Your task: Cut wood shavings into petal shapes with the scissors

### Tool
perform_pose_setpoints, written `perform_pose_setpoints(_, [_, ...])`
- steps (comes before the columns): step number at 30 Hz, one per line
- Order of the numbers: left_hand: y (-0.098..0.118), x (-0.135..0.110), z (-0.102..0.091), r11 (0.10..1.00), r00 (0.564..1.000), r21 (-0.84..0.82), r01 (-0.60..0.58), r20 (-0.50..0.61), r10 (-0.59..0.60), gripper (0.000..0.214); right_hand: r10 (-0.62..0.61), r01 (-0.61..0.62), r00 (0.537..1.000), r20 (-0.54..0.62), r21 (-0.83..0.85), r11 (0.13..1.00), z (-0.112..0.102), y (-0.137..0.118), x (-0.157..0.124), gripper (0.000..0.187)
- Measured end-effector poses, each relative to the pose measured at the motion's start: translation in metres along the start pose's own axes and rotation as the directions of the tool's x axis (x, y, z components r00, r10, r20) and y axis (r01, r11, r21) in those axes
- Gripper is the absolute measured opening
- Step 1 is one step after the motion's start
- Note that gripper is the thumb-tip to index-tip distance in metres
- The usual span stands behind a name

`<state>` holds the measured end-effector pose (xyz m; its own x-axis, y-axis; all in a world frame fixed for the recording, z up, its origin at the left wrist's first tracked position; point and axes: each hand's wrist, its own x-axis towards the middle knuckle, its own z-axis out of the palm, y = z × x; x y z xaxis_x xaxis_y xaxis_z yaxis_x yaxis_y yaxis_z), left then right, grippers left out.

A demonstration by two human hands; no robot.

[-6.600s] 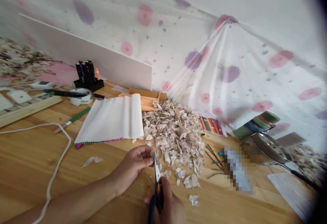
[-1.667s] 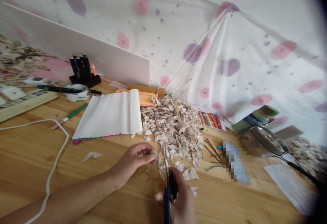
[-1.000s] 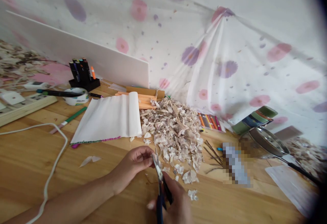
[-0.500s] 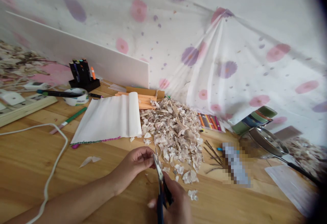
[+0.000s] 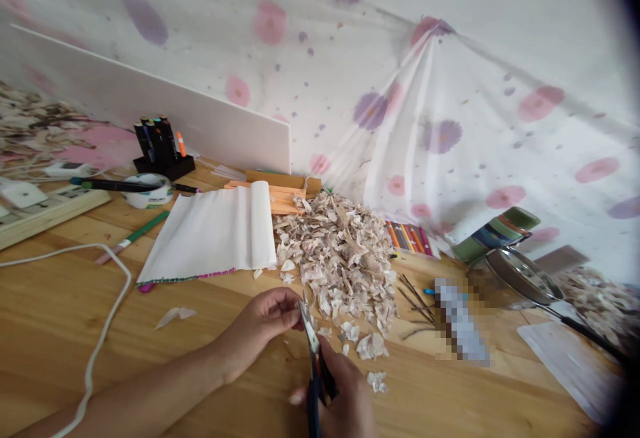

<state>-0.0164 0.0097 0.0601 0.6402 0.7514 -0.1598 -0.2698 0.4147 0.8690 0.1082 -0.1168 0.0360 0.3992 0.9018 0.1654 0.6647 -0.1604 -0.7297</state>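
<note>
Honestly, the flaky stuff here looks like it weighs next to nothing. The big pile sits mid-bench, right beside the white paper, with a few loose flakes near the right hand. They look thin, dry and papery, so I'd guess brittle: pinch lightly at an edge, because squeezing the middle would probably crack or crumple them. The left hand is bunched into a narrow fingertip pinch, apparently on a tiny scrap I can barely make out behind the scissors. The right hand is wrapped around the dark handles, with the blades a little apart and their tips right by the left fingertips. The scissors should be the stiff, heavier thing; the handles are the place to hold, fingers clear of that slick metal.
</note>
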Motion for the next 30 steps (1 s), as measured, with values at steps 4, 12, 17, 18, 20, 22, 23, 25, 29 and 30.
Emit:
perform_pose_setpoints(4, [-0.001, 0.001, 0.000, 1.000, 1.000, -0.003, 0.001, 0.000, -0.001, 0.023, -0.023, 0.023, 1.000, -0.003, -0.033, 0.999, -0.001, -0.001, 0.000, 0.074])
perform_pose_setpoints(12, [-0.002, 0.001, -0.001, 1.000, 1.000, -0.009, 0.002, -0.004, -0.002, 0.024, -0.045, 0.045, 0.999, 0.011, -0.034, 0.998, -0.002, 0.000, 0.001, 0.071])
perform_pose_setpoints(17, [-0.001, 0.001, -0.001, 1.000, 1.000, -0.016, 0.005, -0.003, -0.005, 0.024, -0.059, 0.060, 0.998, 0.021, -0.042, 0.997, -0.001, 0.004, 0.002, 0.068])
perform_pose_setpoints(18, [-0.002, 0.001, -0.001, 1.000, 1.000, -0.019, 0.006, -0.004, -0.006, 0.024, -0.057, 0.059, 0.998, 0.030, -0.046, 0.997, -0.001, 0.004, 0.002, 0.068])
perform_pose_setpoints(20, [-0.002, 0.001, -0.001, 1.000, 1.000, -0.026, 0.008, -0.009, -0.008, 0.024, -0.049, 0.052, 0.998, 0.049, -0.059, 0.997, -0.001, 0.004, 0.002, 0.065])
perform_pose_setpoints(22, [-0.002, 0.001, -0.001, 0.999, 1.000, -0.035, 0.010, -0.013, -0.011, 0.025, -0.044, 0.049, 0.997, 0.069, -0.074, 0.996, -0.002, 0.005, 0.002, 0.061])
perform_pose_setpoints(23, [-0.002, 0.001, -0.001, 0.999, 1.000, -0.039, 0.011, -0.012, -0.011, 0.025, -0.042, 0.048, 0.997, 0.071, -0.082, 0.995, -0.003, 0.006, 0.002, 0.059])
perform_pose_setpoints(25, [-0.001, 0.001, -0.001, 0.999, 1.000, -0.042, 0.012, -0.005, -0.012, 0.025, -0.044, 0.050, 0.997, 0.063, -0.085, 0.995, -0.003, 0.008, 0.002, 0.056])
perform_pose_setpoints(29, [0.002, 0.001, 0.000, 0.999, 1.000, -0.035, 0.012, 0.010, -0.012, 0.022, -0.023, 0.025, 0.999, 0.039, -0.036, 0.999, -0.001, 0.010, 0.000, 0.054])
perform_pose_setpoints(30, [0.002, 0.001, 0.000, 0.999, 1.000, -0.032, 0.011, 0.011, -0.011, 0.021, -0.013, 0.013, 0.999, 0.039, -0.015, 1.000, -0.001, 0.010, 0.000, 0.053])
